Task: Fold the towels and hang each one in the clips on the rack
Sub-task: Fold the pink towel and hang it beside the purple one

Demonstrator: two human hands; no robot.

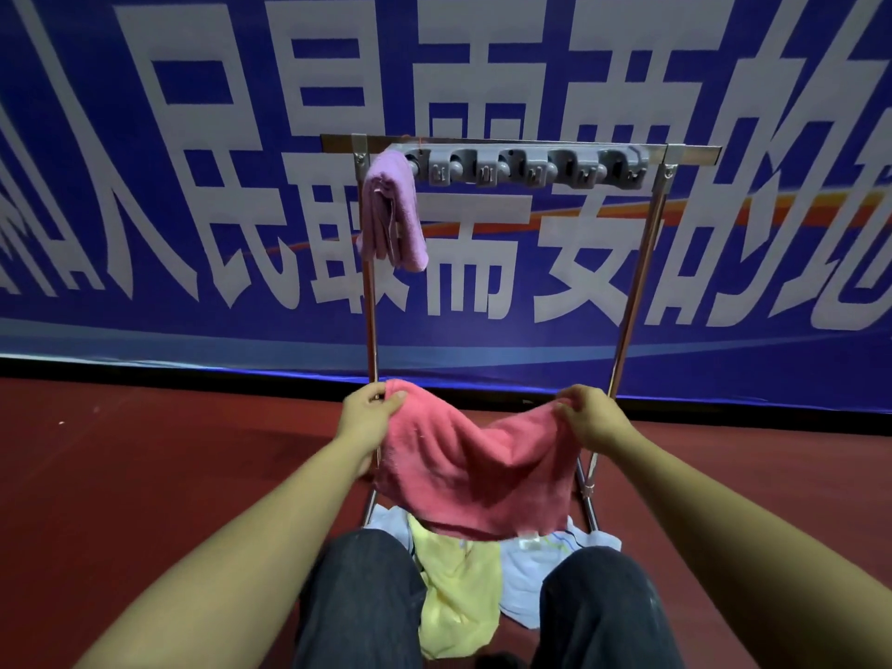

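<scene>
Pink towel | left hand, right hand fingers pinch its top corners | banner reads 人民最需要的.

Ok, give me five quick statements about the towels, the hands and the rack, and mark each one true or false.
1. Both hands hold the pink towel. True: the left hand and the right hand each grip a top corner.
2. The purple towel lies on the floor. False: it hangs from the leftmost clip on the rack.
3. The other clips hold nothing. True.
4. The yellow towel is already on the rack. False: it lies on the floor between the person's knees, beside a white towel.
5. The pink towel is folded into a small square. False: it hangs spread open and sags between the hands.
</scene>
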